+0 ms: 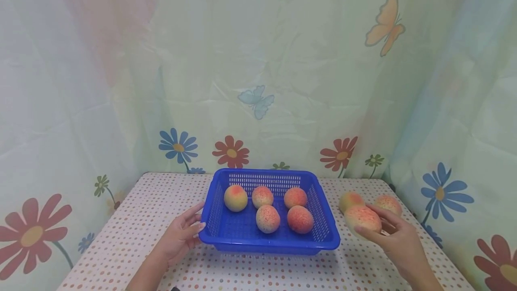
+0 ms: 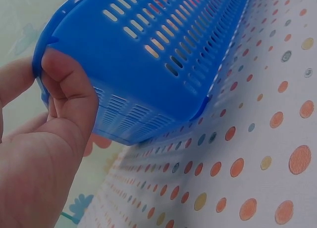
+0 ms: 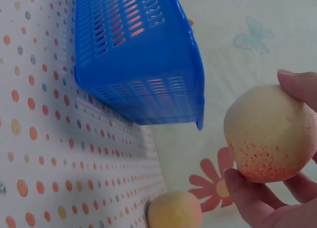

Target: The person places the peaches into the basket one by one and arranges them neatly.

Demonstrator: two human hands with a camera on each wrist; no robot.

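A blue plastic basket (image 1: pixel 268 242) with slotted walls stands on the table, holding several peaches, among them a yellow one with a red top (image 1: pixel 235 198). My left hand (image 1: pixel 182 235) pinches the basket's left rim, its thumb and fingers on either side of the edge in the left wrist view. To the right of the basket, my right hand (image 1: pixel 397 241) holds a red-speckled peach (image 3: pixel 270 134) up off the table. Its pale side shows in the right wrist view, between thumb and fingers. Just behind that hand lie a yellowish peach (image 1: pixel 350 200) and a speckled peach (image 1: pixel 388 204).
The table wears a white cloth with coloured dots (image 1: pixel 169 192). A curtain printed with flowers and butterflies (image 1: pixel 258 102) hangs close behind the table and along both sides. A small dark object (image 1: pixel 175 288) shows at the bottom edge of the head view.
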